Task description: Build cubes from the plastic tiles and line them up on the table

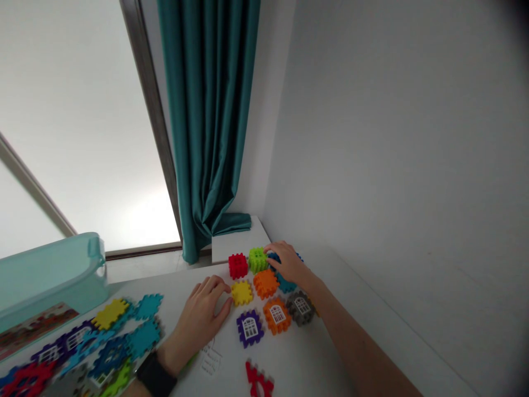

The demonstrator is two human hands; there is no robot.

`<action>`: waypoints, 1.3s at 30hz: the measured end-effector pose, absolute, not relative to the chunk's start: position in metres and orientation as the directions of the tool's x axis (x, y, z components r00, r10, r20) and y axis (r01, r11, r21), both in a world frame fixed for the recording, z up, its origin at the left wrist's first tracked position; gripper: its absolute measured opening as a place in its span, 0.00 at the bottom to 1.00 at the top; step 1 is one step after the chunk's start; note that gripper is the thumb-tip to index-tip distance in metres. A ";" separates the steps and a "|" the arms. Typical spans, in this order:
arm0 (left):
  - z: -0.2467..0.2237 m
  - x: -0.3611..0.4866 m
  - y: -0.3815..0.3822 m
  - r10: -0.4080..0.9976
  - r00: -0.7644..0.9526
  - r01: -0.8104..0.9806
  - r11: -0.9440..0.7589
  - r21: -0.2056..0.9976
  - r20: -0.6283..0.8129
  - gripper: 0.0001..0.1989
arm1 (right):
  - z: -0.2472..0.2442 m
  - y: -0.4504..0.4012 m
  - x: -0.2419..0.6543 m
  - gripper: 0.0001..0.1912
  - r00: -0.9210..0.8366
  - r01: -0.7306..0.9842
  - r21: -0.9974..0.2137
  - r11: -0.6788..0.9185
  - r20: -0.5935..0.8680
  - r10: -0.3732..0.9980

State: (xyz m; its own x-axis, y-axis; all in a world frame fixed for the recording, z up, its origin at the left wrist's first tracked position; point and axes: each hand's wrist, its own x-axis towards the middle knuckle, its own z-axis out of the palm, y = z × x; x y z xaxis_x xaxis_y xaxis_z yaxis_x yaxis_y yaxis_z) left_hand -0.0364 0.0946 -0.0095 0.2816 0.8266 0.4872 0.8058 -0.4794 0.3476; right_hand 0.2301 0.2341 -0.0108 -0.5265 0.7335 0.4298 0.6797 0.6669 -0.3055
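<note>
While pinching nothing visibly, left hand (198,325), loosely curved, sits just beside a yellow plastic waffle tile (242,293) on the white worktop (306,358); right hand (289,263), fingers spread, drapes over a blue block (273,257) beyond that tile, touching a lime-green waffle cube (258,260).

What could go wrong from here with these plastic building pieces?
The right hand rests on a blue piece tight against the green cube, so a push might knock that cluster apart. The left hand sits beside the yellow tile and could nudge it. Loose teal tiles lie near the left forearm and might get swept aside.
</note>
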 end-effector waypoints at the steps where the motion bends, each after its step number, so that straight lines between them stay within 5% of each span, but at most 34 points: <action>1: -0.009 -0.036 0.094 0.827 0.282 0.806 -0.479 0.346 0.487 0.06 | -0.011 0.234 0.230 0.11 -0.527 0.680 -0.305 0.667 0.429 0.733; 39: -0.002 -0.039 0.092 0.880 0.294 0.836 -0.426 0.346 0.373 0.07 | 0.023 0.193 0.201 0.10 -0.617 0.627 -0.294 0.722 0.379 0.690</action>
